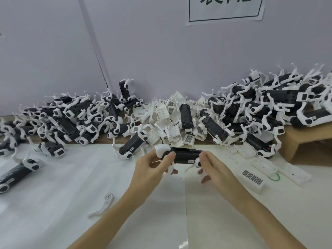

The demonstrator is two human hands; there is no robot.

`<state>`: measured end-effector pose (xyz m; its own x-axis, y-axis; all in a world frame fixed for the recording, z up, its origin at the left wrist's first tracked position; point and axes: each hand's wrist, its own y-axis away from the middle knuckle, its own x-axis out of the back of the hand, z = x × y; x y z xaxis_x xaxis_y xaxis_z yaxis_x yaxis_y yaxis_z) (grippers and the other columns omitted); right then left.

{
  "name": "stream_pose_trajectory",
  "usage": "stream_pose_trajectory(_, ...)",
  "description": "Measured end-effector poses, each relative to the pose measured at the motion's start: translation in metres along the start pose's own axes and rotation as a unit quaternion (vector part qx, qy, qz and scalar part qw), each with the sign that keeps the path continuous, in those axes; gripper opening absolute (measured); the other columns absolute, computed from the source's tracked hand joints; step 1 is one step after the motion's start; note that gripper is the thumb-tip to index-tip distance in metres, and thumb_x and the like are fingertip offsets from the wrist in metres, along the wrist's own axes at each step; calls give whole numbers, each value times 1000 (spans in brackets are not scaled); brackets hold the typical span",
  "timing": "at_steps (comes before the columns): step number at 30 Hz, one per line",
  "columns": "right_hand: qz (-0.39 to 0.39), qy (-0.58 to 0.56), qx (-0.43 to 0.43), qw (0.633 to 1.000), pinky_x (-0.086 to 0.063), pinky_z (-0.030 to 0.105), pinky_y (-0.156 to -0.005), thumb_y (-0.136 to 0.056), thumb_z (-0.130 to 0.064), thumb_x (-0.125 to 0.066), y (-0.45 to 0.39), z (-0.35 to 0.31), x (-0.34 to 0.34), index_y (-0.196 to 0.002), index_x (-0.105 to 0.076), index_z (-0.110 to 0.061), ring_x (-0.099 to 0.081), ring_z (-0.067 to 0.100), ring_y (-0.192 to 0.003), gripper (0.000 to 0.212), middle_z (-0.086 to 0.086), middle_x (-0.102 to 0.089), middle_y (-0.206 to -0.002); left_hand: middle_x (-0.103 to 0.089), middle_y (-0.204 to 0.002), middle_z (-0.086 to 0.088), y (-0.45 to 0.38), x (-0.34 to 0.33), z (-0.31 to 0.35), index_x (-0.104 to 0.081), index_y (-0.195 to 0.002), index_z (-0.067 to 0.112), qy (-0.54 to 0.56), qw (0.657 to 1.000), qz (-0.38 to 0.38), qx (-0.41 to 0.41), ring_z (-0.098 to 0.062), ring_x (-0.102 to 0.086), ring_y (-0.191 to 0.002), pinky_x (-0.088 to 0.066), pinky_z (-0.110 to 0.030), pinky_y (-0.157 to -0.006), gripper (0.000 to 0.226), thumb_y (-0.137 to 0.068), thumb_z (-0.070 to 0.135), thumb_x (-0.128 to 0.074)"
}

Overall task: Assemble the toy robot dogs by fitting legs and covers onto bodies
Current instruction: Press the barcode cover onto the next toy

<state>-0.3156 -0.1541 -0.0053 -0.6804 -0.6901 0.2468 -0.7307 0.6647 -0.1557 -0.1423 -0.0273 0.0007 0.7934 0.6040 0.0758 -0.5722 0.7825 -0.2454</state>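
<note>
Both hands hold one black toy dog body (183, 155) level above the white table sheet (53, 203), just in front of the heap of white covers (161, 114): left hand (152, 168) pinches the end with the white leg joint (160, 150), thumb on top, fingers curled under. Right hand (213, 166) grips the opposite end at a fitted white leg (195, 163), thumb pressed on the leg hub, lower fingers loosely spread beneath. A loose white leg (103, 206) lies on the sheet near the left forearm, a grilled cover (253, 177) to the right, piles of assembled dogs (269, 108) along the wall.
</note>
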Motion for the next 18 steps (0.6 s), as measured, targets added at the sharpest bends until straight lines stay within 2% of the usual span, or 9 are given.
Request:
stream_pose_trajectory(1, -6, -15, 19, 1000, -56, 27, -75, -94, -66, -52, 0, 0, -3, -113, -68, -37, -68, 11, -94, 39, -14, -70, -97, -80, -91, -9, -1, 0, 0, -81, -97, 32, 24, 999, -4, 23, -29, -80, -84, -56, -40, -91, 39, -80, 65, -70)
stream_pose_trajectory(3, 7, -19, 41, 999, -58, 26, -84, -92, -57, -60, 1, -2, -10, -123, -66, -33, -70, 9, -102, 39, -14, -74, -110, -81, -98, -13, -3, 0, 0, -83, -100, 28, 62, 997, -7, 53, -35, -80, -86, -58, -51, -99, 47, -79, 68, -70)
stream_pose_trajectory(5, 42, -18, 43, 998, -59, 26, -84, -91, -51, -61, 0, -1, -14, -121, -68, -29, -72, 13, -100, 38, -7, -76, -107, -80, -101, -15, -5, 1, 1, -83, -102, 25, 83, 994, -14, 68, -39, -79, -88, -58, -54, -100, 54, -79, 72, -69)
stream_pose_trajectory(8, 53, -99, -14, 994, -60, 31, -83, -99, -49, -52, -1, 1, -15, -120, -71, -17, -75, 25, -97, 43, 10, -77, -103, -78, -101, -10, -3, 0, 5, -79, -106, 26, 81, 995, -44, 40, -37, -78, -90, -60, -43, -95, 51, -86, 71, -63)
stream_pose_trajectory(11, 37, -238, -117, 963, -60, 45, -85, -109, -38, -43, -2, 1, -14, -125, -65, -3, -74, 42, -99, 44, 27, -74, -108, -77, -103, -1, 3, -5, 9, -77, -111, 35, 17, 997, -62, -48, -26, -76, -91, -57, -24, -84, 29, -94, 56, -65)
stream_pose_trajectory(14, -14, -319, -178, 931, -62, 45, -83, -111, -34, -41, 0, -1, -12, -125, -70, 0, -70, 51, -107, 47, 32, -71, -115, -73, -107, 2, 7, -11, 8, -75, -117, 37, -9, 994, -61, -91, -29, -74, -92, -58, -28, -84, 26, -93, 47, -70)
stream_pose_trajectory(18, -40, -342, -187, 920, -62, 41, -80, -106, -36, -47, 2, -8, -14, -107, -81, -9, -71, 50, -106, 43, 32, -73, -112, -70, -106, 4, 10, -13, 9, -73, -116, 37, -25, 991, -67, -116, -26, -74, -88, -57, -25, -83, 23, -93, 43, -70)
